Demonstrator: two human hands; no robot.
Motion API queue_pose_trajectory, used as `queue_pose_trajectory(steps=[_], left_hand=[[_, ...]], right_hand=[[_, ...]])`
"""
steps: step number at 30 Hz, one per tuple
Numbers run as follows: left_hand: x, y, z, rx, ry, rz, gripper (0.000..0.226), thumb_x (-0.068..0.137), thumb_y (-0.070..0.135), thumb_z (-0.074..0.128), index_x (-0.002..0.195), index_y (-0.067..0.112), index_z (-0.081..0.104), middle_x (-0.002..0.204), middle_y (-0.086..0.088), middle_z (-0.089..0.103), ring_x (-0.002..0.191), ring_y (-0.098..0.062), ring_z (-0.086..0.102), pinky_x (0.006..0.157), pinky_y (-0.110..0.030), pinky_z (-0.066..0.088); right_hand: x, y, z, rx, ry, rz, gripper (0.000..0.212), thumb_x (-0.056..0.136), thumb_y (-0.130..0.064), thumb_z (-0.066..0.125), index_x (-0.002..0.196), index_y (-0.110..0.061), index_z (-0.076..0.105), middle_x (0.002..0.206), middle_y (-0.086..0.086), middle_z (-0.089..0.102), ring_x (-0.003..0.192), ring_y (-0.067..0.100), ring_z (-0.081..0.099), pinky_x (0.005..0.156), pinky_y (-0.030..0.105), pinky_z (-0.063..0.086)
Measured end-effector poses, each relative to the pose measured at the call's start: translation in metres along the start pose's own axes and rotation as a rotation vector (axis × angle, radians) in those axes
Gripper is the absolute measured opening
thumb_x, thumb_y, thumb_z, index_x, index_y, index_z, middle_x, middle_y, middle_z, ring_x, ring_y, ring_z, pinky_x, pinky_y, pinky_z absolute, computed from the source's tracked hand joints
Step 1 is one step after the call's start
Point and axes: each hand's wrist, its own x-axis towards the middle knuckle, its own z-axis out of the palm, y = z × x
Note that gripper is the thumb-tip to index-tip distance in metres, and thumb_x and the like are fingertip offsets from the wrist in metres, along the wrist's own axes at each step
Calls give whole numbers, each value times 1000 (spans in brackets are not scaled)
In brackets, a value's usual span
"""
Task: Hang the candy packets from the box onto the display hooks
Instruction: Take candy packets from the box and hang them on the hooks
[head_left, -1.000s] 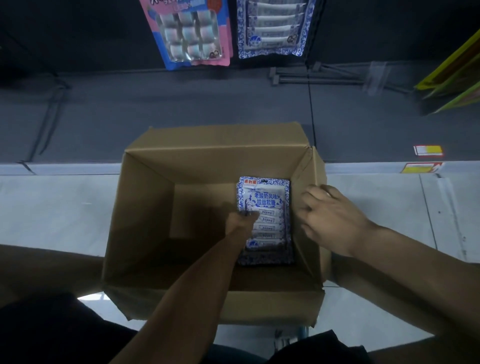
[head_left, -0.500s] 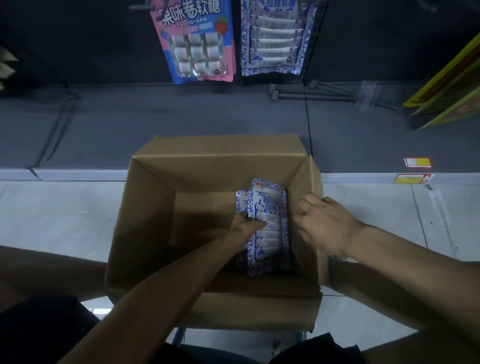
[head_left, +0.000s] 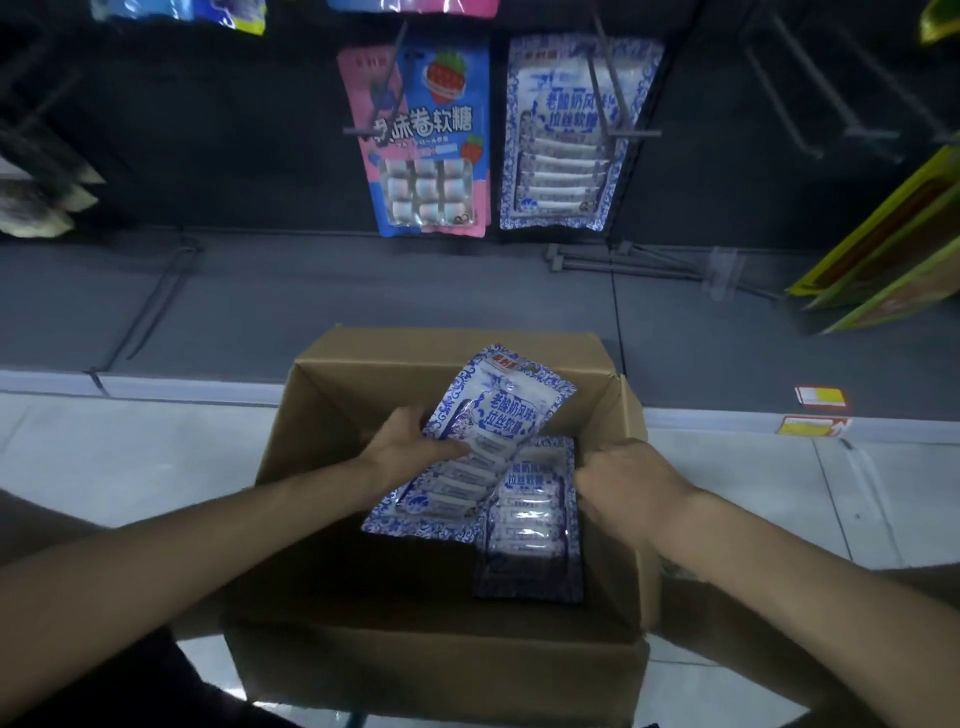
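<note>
Change: a blue-and-white candy packet, flat on the stack a second ago, is now raised and tilted above the cardboard box.
Left hand: fingers clamped on the packet's left edge.
Right hand: curled over the box flap; what is gripped cannot be told.
Meaning: one packet is freed for hanging; the stack is left inside.
Materials: glossy crinkled film; matte stiff card; thin wire display hook.

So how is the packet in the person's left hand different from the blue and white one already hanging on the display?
The packet in the left hand is tilted, lifted partly out of the cardboard box and gripped by the left hand; the hanging packet is upright on a display hook, untouched. The held one overlaps more packets in the box; the hanging one sits beside a pink and blue packet. Both share the same blue and white design.
</note>
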Motion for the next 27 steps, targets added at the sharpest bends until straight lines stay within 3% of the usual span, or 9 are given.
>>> queue_pose_trajectory(steps=[4,7,9,14,16,20,21,24,27], left_hand=[[-27,28,-28,-83,3,74,30,84,14,87,110,8,74,98,-3,82,90,-22,80,83,-41,64],[-42,45,-43,-170,-2,95,25,88,13,83,111,9,72,99,-4,82,91,-24,80,82,-40,65],[-49,50,-50,-221,-1,94,27,89,12,81,114,7,71,103,-6,82,94,-27,80,85,-44,65],[-50,47,-50,-353,30,86,38,84,13,86,118,4,70,108,-11,81,98,-32,79,94,-53,61],[-46,47,-43,-409,18,80,44,79,12,90,118,3,71,109,-12,80,101,-33,78,98,-55,59],[-39,54,-30,-509,-62,88,62,68,17,95,122,0,70,115,-15,78,106,-37,76,103,-59,55],[-38,55,-28,-523,-85,97,69,62,22,96,122,0,70,116,-16,78,107,-37,76,104,-59,54],[-37,59,-24,-550,-171,107,64,69,14,94,125,-2,67,120,-17,77,111,-38,74,105,-59,53],[-37,66,-21,-576,-214,120,50,80,7,83,127,-1,66,123,-17,75,114,-39,73,107,-61,52]], right_hand=[[5,6,-22,146,79,24,32,106,-41,49,105,-19,73,106,5,72,102,29,69,78,35,49],[5,9,-46,234,206,103,80,98,-74,9,80,-18,64,86,2,69,85,25,69,67,36,43],[4,10,-60,310,271,148,90,87,-81,-4,80,-20,62,81,-1,66,80,22,67,68,36,44],[10,15,-80,809,332,249,97,82,-99,12,127,-29,63,121,-5,69,108,19,66,94,45,55],[9,17,-90,1120,405,298,90,81,-97,30,116,-23,67,113,-6,71,103,15,67,95,43,54],[5,24,-111,1626,612,332,57,78,-70,66,86,-14,65,73,-15,72,68,2,64,70,25,49],[5,27,-111,1709,640,308,55,76,-66,74,89,-13,69,79,-9,76,72,7,67,72,27,51],[6,34,-112,1864,651,290,63,70,-61,90,106,-12,78,107,18,78,102,41,74,92,56,57],[3,43,-114,1973,639,263,47,78,-48,88,108,-14,81,111,14,79,113,46,70,109,65,47]])
